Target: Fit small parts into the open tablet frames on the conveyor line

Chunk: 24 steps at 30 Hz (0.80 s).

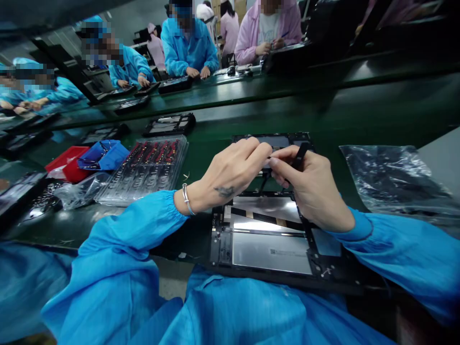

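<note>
My left hand (235, 167) and my right hand (314, 187) meet fingertip to fingertip, both pinched, above an opened tablet-like device (271, 254). What sits between their tips is small and dark, mostly hidden by the fingers. A black strip-like piece (301, 154) sticks up from between my right fingers; its kind is unclear. The near device has silvery plates in a black frame and lies at the table's front edge. Behind my hands lies a second black-framed unit (283, 141), partly covered by them.
Left of my hands are a clear plastic tray (143, 167) of small red-and-black parts, a blue bin (104, 155), a red bin (66, 163) and a crumpled plastic bag (81, 189). A large plastic bag (391, 177) lies right. Several co-workers work across the green bench (223, 115).
</note>
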Motion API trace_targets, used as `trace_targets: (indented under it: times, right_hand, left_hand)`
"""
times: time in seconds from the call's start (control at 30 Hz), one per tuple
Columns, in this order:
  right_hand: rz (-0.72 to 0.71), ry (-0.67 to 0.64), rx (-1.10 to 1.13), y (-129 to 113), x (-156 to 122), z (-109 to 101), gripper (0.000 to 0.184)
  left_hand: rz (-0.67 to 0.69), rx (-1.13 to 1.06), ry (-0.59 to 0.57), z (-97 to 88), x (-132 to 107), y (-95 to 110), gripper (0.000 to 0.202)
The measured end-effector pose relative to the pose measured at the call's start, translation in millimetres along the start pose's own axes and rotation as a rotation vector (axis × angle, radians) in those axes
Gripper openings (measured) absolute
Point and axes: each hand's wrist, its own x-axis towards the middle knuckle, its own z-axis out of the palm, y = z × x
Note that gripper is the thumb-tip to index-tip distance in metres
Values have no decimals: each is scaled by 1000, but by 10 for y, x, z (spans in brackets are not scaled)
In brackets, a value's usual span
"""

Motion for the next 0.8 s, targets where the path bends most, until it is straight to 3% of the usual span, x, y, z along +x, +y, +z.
trace_targets:
  times: [0.2,0.43,0.7,0.8]
  right_hand:
    - [-50,27,-31,22,-20,-4,17]
    - [-85,40,-64,29,-45,-10,11]
    - [-130,19,-90,22,-75,1,9]
    - [-82,-20,-82,-17,-176,-72,5]
  left_hand:
    - [-47,31,-43,-33,45,28,25]
    - [-55,95,-60,-72,34,65,18]
    - [12,112,31,-16,60,81,22]
    - [-32,76,-1,-232,60,133,26]
